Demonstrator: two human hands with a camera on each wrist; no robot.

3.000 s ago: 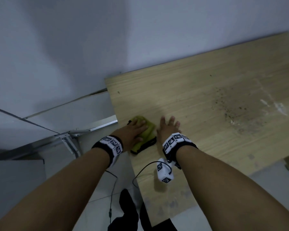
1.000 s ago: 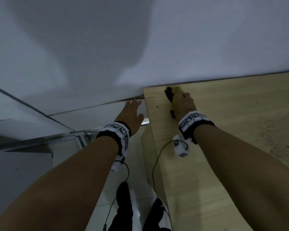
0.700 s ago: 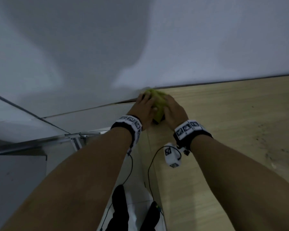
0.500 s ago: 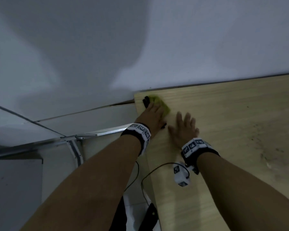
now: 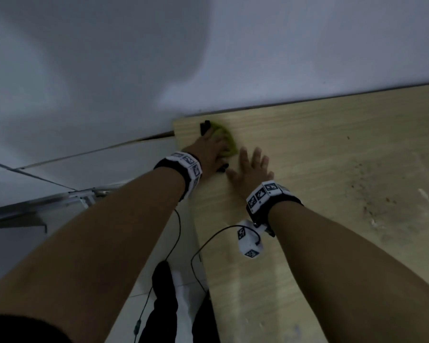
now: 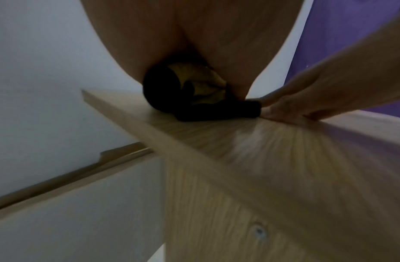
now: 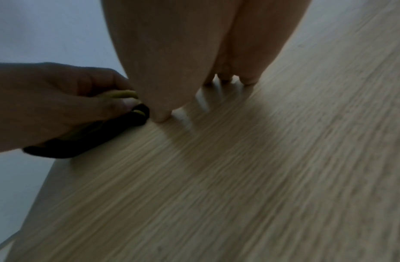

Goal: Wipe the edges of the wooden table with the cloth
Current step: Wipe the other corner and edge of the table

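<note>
A yellow-green cloth (image 5: 227, 141) with a black edge lies on the wooden table (image 5: 332, 149) close to its far left corner, by the wall. My left hand (image 5: 211, 152) covers it and grips it. In the right wrist view the left hand (image 7: 48, 102) has its thumb and fingers curled round the cloth (image 7: 86, 140). In the left wrist view the cloth (image 6: 201, 85) is bunched under the palm. My right hand (image 5: 252, 167) lies flat on the tabletop just right of the cloth, fingers straight and spread, holding nothing.
A white wall (image 5: 258, 45) runs along the table's far edge. The table's left edge (image 6: 149, 134) drops to a tiled floor with a metal frame (image 5: 60, 201). Dark stains (image 5: 367, 194) mark the tabletop at the right. A white marker cube (image 5: 249, 243) hangs on a cable from my right wrist.
The cloth passed from my right hand to my left hand at the far left corner. My right hand drew back and went flat on the table beside it.
</note>
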